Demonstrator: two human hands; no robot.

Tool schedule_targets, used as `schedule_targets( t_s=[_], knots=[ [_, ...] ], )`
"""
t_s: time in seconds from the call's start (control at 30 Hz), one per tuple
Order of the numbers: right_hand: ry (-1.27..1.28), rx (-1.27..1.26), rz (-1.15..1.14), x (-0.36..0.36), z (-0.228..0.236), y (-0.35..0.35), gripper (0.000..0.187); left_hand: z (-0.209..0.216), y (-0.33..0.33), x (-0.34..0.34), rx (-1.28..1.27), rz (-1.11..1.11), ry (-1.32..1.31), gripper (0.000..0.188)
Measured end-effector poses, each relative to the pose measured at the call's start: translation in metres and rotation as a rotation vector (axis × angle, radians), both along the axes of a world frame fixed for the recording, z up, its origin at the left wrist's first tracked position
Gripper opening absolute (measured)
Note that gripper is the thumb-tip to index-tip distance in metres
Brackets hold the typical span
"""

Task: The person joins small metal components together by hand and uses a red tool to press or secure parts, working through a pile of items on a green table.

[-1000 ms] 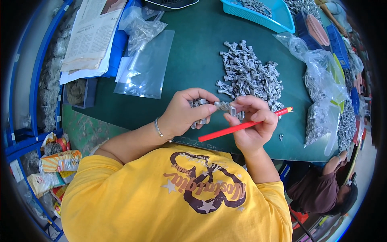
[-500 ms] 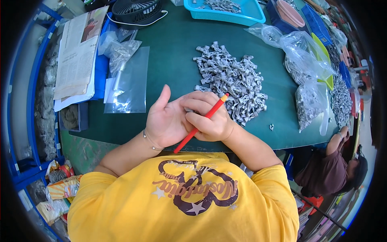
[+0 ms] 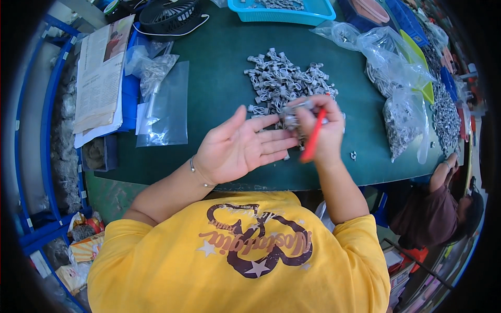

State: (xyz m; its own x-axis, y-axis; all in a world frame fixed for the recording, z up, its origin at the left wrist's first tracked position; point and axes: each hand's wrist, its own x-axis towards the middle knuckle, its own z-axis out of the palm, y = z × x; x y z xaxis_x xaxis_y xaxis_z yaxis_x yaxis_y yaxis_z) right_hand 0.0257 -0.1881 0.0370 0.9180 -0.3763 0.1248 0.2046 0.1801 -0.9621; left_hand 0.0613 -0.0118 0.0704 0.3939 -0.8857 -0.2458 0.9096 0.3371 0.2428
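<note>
holding grey parts (image 3: 290, 122) and a red pen (image 3: 314, 137), the curled right hand (image 3: 326, 129) nears the wide-open left hand (image 3: 234, 148).

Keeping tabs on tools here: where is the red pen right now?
In the head view, right of centre, the red pen is held in the right hand, just right of the left hand, near the pile of grey looped parts.

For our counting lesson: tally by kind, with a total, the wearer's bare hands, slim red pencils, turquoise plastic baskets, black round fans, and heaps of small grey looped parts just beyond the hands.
Bare left hand and bare right hand: 2
Slim red pencil: 1
Turquoise plastic basket: 1
Black round fan: 1
Heap of small grey looped parts: 1
Total: 6
</note>
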Motion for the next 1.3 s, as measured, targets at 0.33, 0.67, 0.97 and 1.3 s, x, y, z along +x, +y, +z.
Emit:
schedule_targets(
  t_s=[0.33, 0.67, 0.97, 1.3],
  knots=[
    [0.009, -0.072, -0.695, -0.181, -0.016, -0.13, 0.014, -0.059, 0.01, 0.042, 1.092, 0.21, -1.857, 0.033],
    [1.021, -0.537, -0.765, -0.311, -0.137, -0.122, 0.019, -0.056, 0.007, 0.038, 1.03, 0.093, -1.999, 0.022],
    [-0.106, -0.75, -0.657, -0.149, -0.015, -0.087, 0.015, -0.051, 0.006, 0.025, 1.053, 0.292, -2.096, 0.013],
    [-0.105, -0.444, 0.162, -0.044, -0.004, 0.015, 0.022, -0.031, 0.013, 0.001, 0.685, 0.709, -1.844, 0.019]
  ],
)
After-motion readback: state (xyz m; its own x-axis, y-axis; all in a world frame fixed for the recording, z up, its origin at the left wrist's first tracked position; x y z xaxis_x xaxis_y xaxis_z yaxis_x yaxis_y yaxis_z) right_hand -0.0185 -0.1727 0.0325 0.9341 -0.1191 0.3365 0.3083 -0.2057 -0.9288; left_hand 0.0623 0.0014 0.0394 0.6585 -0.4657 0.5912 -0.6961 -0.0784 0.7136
